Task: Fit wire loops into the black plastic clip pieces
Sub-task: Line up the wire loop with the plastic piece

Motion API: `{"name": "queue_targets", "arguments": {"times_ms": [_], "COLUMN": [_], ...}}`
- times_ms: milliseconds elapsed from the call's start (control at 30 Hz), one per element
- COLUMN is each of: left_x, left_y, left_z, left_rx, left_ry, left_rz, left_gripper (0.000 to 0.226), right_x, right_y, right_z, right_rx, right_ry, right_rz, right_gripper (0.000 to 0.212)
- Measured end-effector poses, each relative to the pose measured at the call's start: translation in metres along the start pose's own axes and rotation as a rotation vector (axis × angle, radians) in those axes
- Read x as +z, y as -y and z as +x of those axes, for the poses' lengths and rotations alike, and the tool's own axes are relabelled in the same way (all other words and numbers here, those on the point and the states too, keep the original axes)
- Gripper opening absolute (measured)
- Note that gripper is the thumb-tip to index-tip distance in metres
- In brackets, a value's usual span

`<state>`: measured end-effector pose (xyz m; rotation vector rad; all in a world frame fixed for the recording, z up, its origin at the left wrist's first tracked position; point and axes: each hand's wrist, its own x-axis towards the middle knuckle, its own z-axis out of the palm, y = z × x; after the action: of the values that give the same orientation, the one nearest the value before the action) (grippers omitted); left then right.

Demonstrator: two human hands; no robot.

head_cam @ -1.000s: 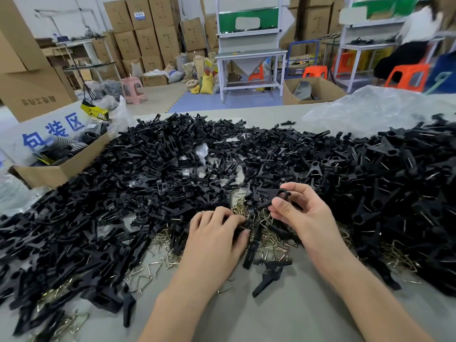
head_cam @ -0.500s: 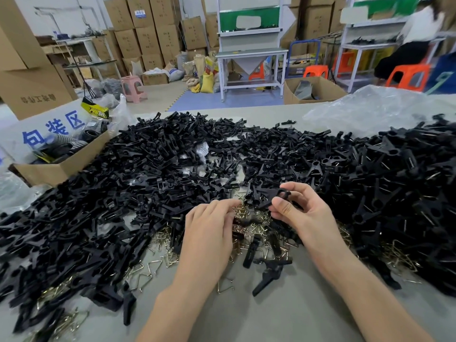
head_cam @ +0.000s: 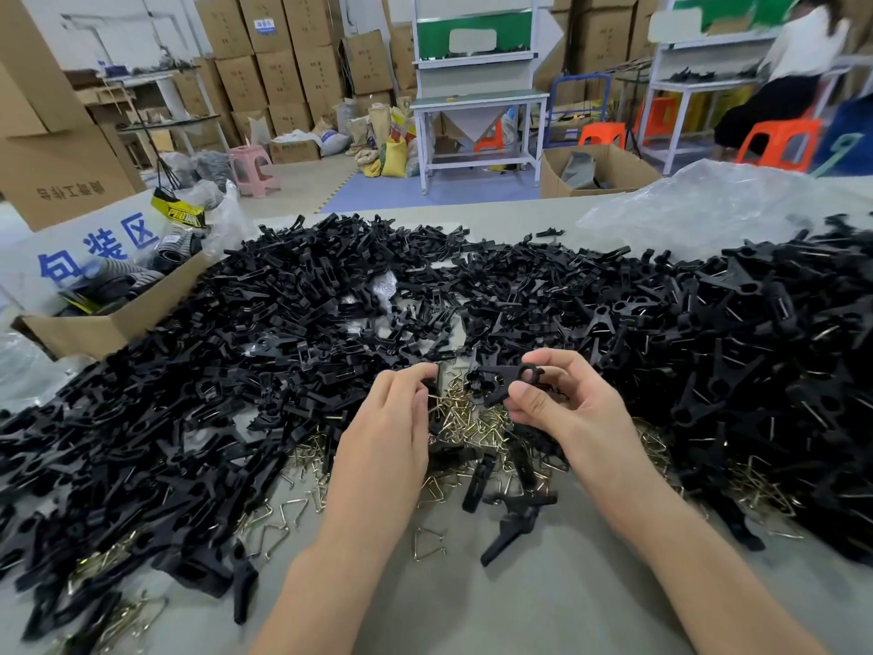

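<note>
The right hand (head_cam: 571,413) grasps a flat black plastic clip piece with a round eye at one end (head_cam: 505,382), pinched between thumb and curled fingers and lifted just above the heap. The left hand (head_cam: 389,432) is beside it on the left, its fingers curled down over a small pile of brass-coloured bent wire loops (head_cam: 472,420). Its fingertips are at the loops and at a black piece, but I cannot tell whether they grip anything.

A broad heap of loose black plastic clip pieces (head_cam: 283,323) covers the grey table (head_cam: 543,607) from left to right, beyond and around both hands. One triangular wire loop (head_cam: 427,543) lies alone on the near tabletop. At the far left stands an open brown cardboard box (head_cam: 104,323). At the far right lies a crumpled clear plastic bag (head_cam: 718,205).
</note>
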<state>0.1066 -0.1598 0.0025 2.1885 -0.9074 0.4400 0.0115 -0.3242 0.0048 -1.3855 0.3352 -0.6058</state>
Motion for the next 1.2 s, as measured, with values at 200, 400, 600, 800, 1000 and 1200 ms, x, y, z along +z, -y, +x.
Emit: {"name": "queue_targets", "arguments": {"times_ms": [200, 400, 600, 800, 1000, 1200], "left_x": [0.002, 0.001, 0.001, 0.004, 0.006, 0.004], "left_y": [-0.010, -0.017, -0.017, -0.020, -0.020, -0.018], "left_z": [0.004, 0.005, 0.004, 0.003, 0.001, 0.002], "left_rx": [-0.209, -0.328, -0.332, -0.455, -0.430, -0.421], "left_ry": [0.001, 0.015, 0.010, 0.053, -0.001, -0.001], "left_rz": [-0.486, -0.736, -0.787, -0.983, -0.956, -0.929], "left_gripper": [0.023, 0.020, 0.017, 0.021, 0.017, 0.019], "right_x": [0.003, 0.004, 0.007, 0.007, 0.007, 0.006], "right_y": [0.003, 0.003, 0.003, 0.000, -0.002, -0.003], "right_z": [-0.002, -0.005, -0.005, -0.004, -0.002, -0.001], "right_rx": [0.005, -0.004, 0.002, 0.007, 0.025, 0.045], "right_ry": [0.077, 0.174, 0.211, 0.186, 0.199, 0.194], "right_rz": [0.062, 0.051, 0.063, 0.110, 0.119, 0.174], "right_gripper": [0.029, 0.027, 0.021, 0.024, 0.030, 0.024]}}
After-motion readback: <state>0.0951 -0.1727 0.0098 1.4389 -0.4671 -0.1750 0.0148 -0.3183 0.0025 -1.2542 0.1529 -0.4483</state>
